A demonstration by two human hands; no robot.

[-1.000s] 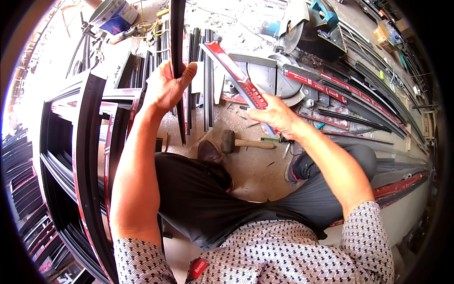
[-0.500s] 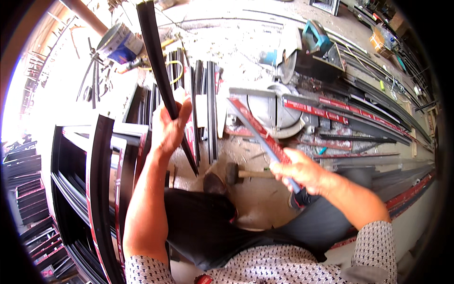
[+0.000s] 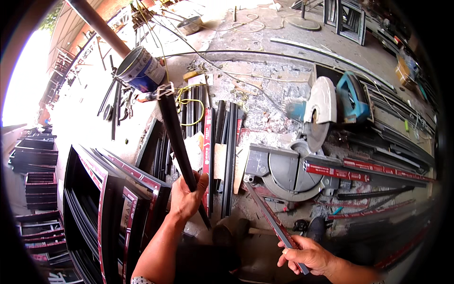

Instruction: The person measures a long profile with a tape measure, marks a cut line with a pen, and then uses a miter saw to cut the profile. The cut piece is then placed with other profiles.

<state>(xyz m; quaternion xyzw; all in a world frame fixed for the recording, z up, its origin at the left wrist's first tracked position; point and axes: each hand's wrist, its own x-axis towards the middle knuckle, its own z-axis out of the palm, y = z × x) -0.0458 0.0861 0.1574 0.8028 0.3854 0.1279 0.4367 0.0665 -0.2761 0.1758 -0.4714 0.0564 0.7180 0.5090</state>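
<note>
My left hand is closed around a long black metal profile, which stands steeply tilted with its hollow cut end up. In my right hand is a shorter grey-black profile with red film along it. Its far tip points at the front left of a mitre saw; whether they touch I cannot tell. The saw's round blade sits under a pale guard, with a teal handle behind. Two red-labelled profiles lie across the saw's right side.
Assembled black frames with red film lean at my left. Upright black profiles are grouped between my left hand and the saw. Farther off stands a paint bucket, with a yellow cord nearby. More long profiles lie at the right.
The view has tilted up, so the saw, bucket and frames sit lower and farther right in the picture. Both hands still hold their profiles and appear lower.
</note>
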